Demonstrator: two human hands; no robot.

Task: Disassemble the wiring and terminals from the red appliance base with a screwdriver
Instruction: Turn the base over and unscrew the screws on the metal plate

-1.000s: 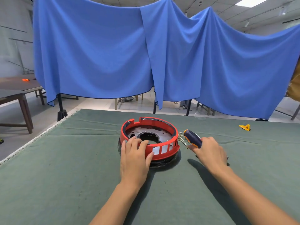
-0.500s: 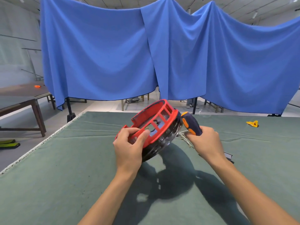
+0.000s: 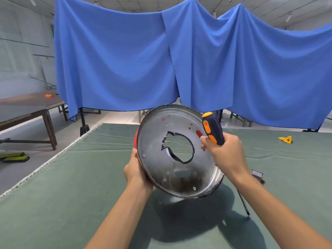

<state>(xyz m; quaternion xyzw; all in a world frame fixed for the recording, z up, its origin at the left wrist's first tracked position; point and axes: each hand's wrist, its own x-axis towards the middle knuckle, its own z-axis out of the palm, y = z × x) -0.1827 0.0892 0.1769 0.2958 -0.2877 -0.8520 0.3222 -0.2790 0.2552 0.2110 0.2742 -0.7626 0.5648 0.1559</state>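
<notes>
The appliance base is held up off the green table, tipped on edge so its shiny metal underside faces the camera; only a sliver of its red plastic shows at the left rim. Any wiring and terminals are hidden behind the metal plate, apart from a small brass-coloured bit seen through the ragged central hole. The left hand grips the base's left edge, its fingers out of sight behind it. The right hand is curled round the screwdriver, whose shaft pokes out below the forearm, and its fingertips touch the plate. Behind the right wrist lies a small grey box, partly covered. A yellow piece lies well apart, near the blue cloth.
</notes>
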